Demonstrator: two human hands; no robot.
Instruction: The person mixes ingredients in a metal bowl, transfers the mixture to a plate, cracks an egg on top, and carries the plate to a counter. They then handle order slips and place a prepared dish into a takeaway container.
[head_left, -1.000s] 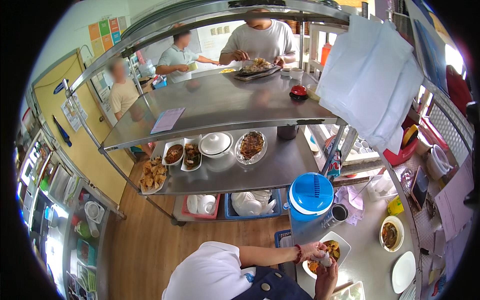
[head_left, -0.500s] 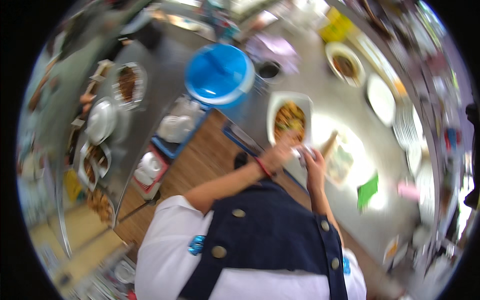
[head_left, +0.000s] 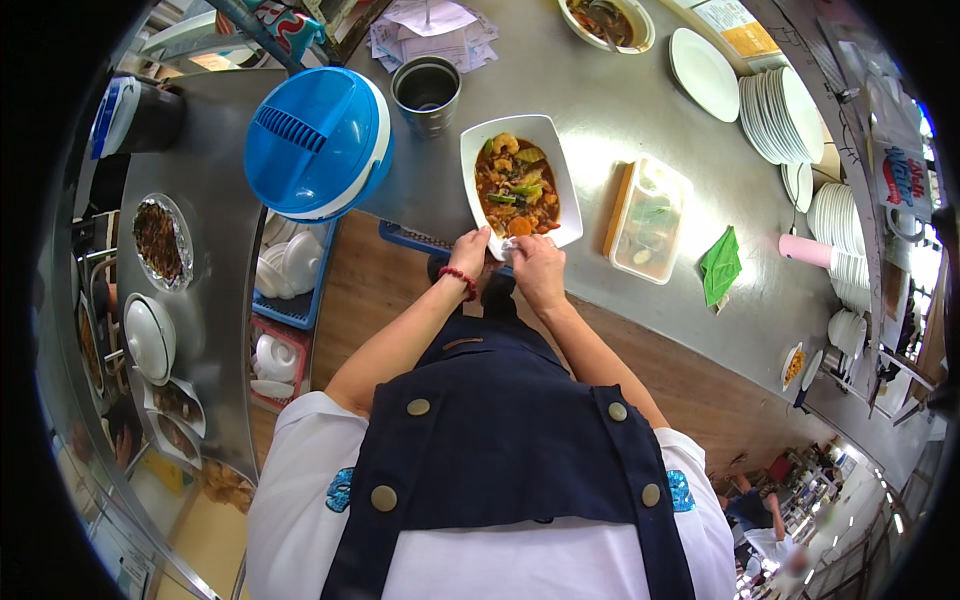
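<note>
On the steel counter's near edge sits a white squared dish [head_left: 569, 190] of shrimp and vegetables in brown-red sauce [head_left: 515, 187]. My left hand [head_left: 470, 255] has its fingers closed on the near-left corner of this dish, thumb at the rim. Beside it, my right hand [head_left: 540, 270] pinches a small white wipe [head_left: 508, 246] against the near rim; whether it is tissue or cloth I cannot tell. The fingertips of both hands almost meet there. Further right lies a clear lidded plastic container [head_left: 650, 220], touched by neither hand.
A blue-lidded round tub [head_left: 318, 140] and a metal cup [head_left: 426, 95] stand left of the dish. White plates [head_left: 775, 118] are stacked at the right, near a green cloth [head_left: 720, 265]. Another steel counter [head_left: 215, 330] holds a foil-lined dish [head_left: 163, 242]. Wood-look floor [head_left: 350, 290] shows between the counters.
The view has turned and steadied. My left hand has come from over the dish's near side to its near-left corner. My right hand has brought the white wipe to the rim.
</note>
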